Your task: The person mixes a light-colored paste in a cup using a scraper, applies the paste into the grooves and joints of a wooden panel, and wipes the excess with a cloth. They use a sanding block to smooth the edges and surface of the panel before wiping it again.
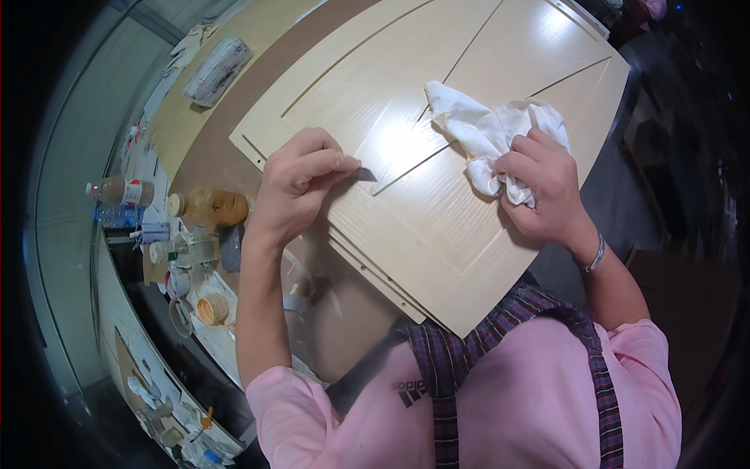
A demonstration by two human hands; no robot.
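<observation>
Small dark tool (364, 173) in left hand (301, 184) too tiny to ID; cream grooved wooden door panel's (437, 227) far corner getting cut off by top edge.

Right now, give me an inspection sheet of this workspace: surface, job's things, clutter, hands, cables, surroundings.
Surface: brown bench under a cream grooved panel.
Job's things: white rag on the panel; small dark piece at the left fingertips, kind unclear.
Clutter: bottles, amber jar, cups on the left.
Hands: left hand pinches the piece; right hand grips the rag.
Cables: nothing seen.
Surroundings: dark floor on the right.
</observation>
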